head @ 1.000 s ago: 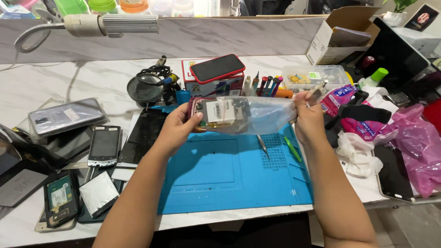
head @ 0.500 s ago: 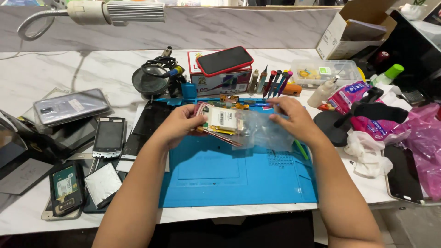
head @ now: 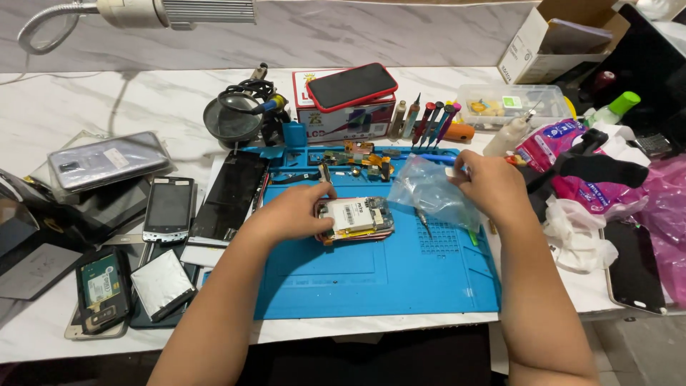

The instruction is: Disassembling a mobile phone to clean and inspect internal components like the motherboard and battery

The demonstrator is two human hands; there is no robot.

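My left hand [head: 291,213] rests on the blue work mat [head: 371,279] and grips the left side of an opened phone body [head: 356,219], which lies flat with its pale battery up. My right hand [head: 488,184] holds an empty clear plastic bag [head: 429,191] by its right edge, just above the mat to the right of the phone. The bag and the phone are apart.
Phones and loose screens [head: 168,207] lie left of the mat. Behind it stand a magnifier [head: 230,121], a box with a red-cased phone [head: 351,86] on top, screwdrivers [head: 429,118] and a clear parts box [head: 511,104]. Pink bags [head: 661,207] crowd the right.
Both hands came down from chest height to the mat. The phone body came out of the bag; my left hand now has the phone, my right keeps the empty bag.
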